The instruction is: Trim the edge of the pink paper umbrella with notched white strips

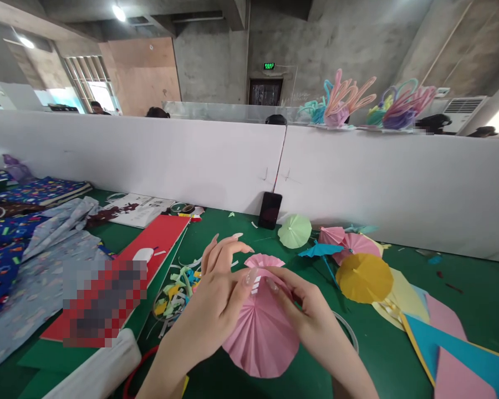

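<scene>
A pink pleated paper fan (266, 343) is spread between my hands, its folds running out from the middle and part of it showing above my fingers. My left hand (218, 293) pinches its upper left between thumb and forefinger, the other fingers raised. My right hand (305, 302) grips the paper's right side, thumb tip near the centre. Short white strips (255, 285) lie on the fan beside my left thumb. Beyond my hands are small paper umbrellas: a green one (295, 231), a blue one (321, 249), a yellow one (365, 278) and pink ones (353, 246).
Paper scraps (178, 288) lie left of my hands, near a red board (166, 230) and patterned cloth (72, 266). A phone (270, 210) leans on the white partition (191, 160). Coloured paper sheets (449, 338) lie at the right. Yarn-like decorations (339, 108) stand on the partition.
</scene>
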Demonstrator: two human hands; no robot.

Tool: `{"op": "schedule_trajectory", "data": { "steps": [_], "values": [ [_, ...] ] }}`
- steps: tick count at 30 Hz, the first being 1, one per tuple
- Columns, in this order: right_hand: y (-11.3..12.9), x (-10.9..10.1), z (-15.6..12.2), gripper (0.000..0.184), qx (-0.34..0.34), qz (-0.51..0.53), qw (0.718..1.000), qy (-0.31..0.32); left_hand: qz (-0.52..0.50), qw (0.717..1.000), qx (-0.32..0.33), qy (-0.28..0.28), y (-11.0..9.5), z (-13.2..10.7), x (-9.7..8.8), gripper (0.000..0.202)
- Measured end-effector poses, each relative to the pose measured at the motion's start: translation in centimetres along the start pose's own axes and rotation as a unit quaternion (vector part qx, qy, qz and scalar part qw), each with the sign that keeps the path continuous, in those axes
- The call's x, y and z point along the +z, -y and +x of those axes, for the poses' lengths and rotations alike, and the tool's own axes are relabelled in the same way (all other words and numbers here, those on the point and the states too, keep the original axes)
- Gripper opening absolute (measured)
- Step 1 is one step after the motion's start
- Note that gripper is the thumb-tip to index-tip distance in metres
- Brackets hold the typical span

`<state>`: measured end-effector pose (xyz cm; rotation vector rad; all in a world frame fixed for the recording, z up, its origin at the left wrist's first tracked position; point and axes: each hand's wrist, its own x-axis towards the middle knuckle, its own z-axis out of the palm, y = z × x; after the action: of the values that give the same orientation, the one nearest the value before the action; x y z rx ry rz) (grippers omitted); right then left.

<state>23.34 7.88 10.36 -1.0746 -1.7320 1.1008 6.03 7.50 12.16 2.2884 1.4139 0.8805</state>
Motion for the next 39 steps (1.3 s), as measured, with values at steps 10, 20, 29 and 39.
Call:
{"op": "schedule_trajectory", "data": {
  "steps": [10,20,29,39],
  "values": [
    [0.1,0.3,-0.5,0.036,-0.018,0.006,1.000,0.003,-0.063,0.998,-0.017,-0.023,-0.3,0.1,0.6,0.035],
    [0.3,0.8,-0.5,0.031,-0.011,0.041,0.999,0.000,-0.029,0.998,-0.030,-0.036,-0.1,0.0,0.4,0.035],
    [0.1,1.4,-0.2,0.032,-0.020,0.014,0.999,-0.029,0.009,0.999,-0.017,-0.037,-0.2,0.1,0.3,0.039],
    [0.2,1.2,-0.4,0.032,-0.010,0.025,0.999,-0.031,0.008,0.999,-0.031,-0.040,-0.5,0.0,0.4,0.041]
  ]
}}
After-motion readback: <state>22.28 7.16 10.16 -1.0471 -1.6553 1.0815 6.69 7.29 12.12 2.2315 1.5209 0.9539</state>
